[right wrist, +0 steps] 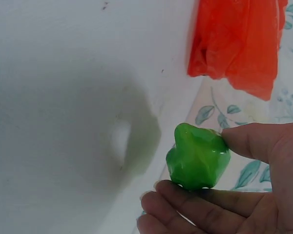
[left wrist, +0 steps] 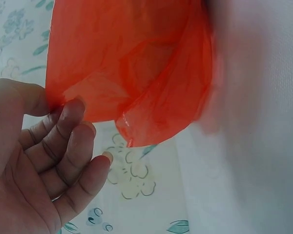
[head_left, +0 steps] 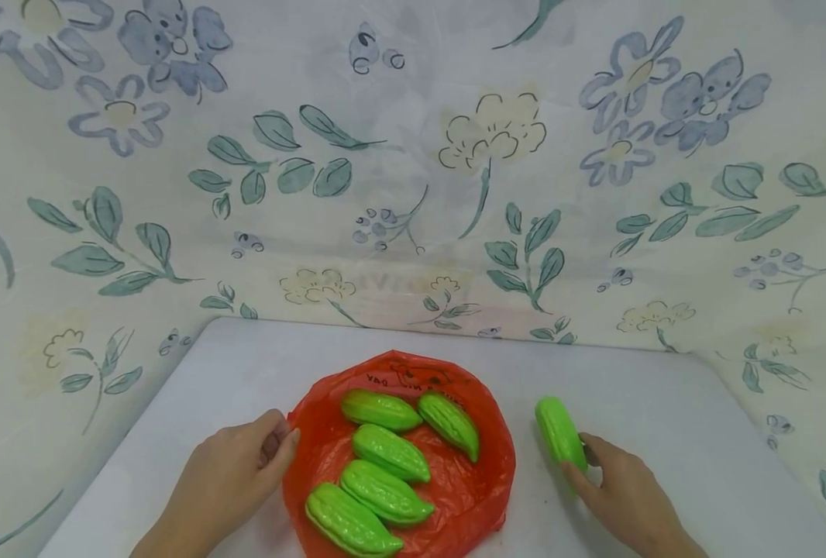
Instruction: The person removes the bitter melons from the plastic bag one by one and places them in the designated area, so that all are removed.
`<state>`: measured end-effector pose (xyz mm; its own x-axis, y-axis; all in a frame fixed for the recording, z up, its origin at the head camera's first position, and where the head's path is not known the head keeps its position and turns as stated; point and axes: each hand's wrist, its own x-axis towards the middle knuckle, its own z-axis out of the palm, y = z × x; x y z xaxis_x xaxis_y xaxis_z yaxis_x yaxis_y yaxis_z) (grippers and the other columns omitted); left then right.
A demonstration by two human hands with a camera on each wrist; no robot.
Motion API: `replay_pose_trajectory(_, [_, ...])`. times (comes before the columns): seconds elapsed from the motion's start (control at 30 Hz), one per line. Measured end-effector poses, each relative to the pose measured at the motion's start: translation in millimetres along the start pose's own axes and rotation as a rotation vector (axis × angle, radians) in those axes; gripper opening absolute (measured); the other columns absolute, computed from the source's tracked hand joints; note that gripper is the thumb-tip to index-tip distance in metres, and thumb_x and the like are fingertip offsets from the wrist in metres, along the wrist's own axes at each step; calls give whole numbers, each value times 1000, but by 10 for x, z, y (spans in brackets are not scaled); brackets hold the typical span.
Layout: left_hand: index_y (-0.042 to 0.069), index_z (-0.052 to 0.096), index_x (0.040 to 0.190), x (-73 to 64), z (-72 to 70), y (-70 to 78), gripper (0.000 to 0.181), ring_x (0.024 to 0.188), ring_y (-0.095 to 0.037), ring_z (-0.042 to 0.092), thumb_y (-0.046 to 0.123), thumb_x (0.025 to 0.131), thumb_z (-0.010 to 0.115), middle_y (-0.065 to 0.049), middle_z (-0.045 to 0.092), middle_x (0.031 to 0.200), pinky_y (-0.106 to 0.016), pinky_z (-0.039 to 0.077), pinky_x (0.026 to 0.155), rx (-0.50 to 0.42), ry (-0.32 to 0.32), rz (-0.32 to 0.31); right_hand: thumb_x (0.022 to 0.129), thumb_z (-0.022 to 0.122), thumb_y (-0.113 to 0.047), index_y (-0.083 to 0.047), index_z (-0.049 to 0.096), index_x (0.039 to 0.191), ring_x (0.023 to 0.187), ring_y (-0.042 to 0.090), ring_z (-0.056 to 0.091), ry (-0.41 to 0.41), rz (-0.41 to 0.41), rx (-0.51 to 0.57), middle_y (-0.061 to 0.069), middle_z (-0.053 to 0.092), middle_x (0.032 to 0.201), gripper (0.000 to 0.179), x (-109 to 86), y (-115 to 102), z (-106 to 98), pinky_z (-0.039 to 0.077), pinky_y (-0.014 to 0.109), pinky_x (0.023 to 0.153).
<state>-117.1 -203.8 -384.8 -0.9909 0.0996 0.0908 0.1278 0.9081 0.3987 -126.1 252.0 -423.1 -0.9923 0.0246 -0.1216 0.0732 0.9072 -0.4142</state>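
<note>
A red plastic bag point(head_left: 455, 535) sits on the white table with its mouth spread wide. Inside it lie several glossy green ridged gourds point(head_left: 385, 492), each tapering to a pointed tip. My left hand point(head_left: 235, 473) pinches the bag's left rim between thumb and forefinger; in the left wrist view the other fingers of that left hand point(left wrist: 63, 161) are loosely bent below the red film. Right of the bag, my right hand point(head_left: 625, 484) holds one more green gourd point(head_left: 559, 434) between thumb and fingers. The right wrist view shows this gourd point(right wrist: 198, 156) end-on, with its lobed outline, above the table.
The white table point(head_left: 259, 356) carries the bag and ends at a floral cloth point(head_left: 413, 194) that rises behind it and at both sides. Dark lettering point(head_left: 413, 380) marks the bag's far inner wall. Small dark specks dot the tabletop on the right.
</note>
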Motion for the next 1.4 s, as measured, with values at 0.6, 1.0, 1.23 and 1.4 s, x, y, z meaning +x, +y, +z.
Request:
replay_pose_trajectory(0.6, [17, 61, 92, 20, -16, -20, 14, 62, -12, 49, 25, 98, 71, 9, 52, 65, -24, 48, 59, -13, -26, -15, 95, 76, -34, 10, 58, 135, 95, 24, 66, -77, 89, -66, 19, 71, 117, 62, 52, 53, 72, 55, 58, 91])
replay_pose_trajectory(1.0, [19, 60, 89, -16, -17, -30, 14, 61, -12, 48, 22, 96, 71, 10, 50, 64, -24, 46, 58, -6, 15, 7, 93, 77, -37, 8, 61, 132, 82, 20, 58, -70, 72, -85, 12, 72, 108, 61, 34, 45, 91, 57, 55, 87])
replay_pose_trajectory(1.23, [18, 60, 90, -17, -14, -31, 13, 61, -12, 48, 22, 96, 71, 10, 51, 65, -24, 47, 59, -5, 5, 4, 92, 79, -41, 8, 60, 134, 81, 19, 56, -72, 83, -86, 8, 71, 106, 67, 43, 32, 88, 58, 50, 85])
replay_pose_trajectory(1.4, [18, 60, 89, -13, -21, -24, 13, 61, -12, 48, 20, 95, 71, 11, 51, 64, -24, 47, 59, -4, 16, 13, 91, 79, -42, 8, 60, 133, 79, 18, 56, -72, 91, -81, 8, 71, 105, 68, 40, 34, 80, 59, 47, 81])
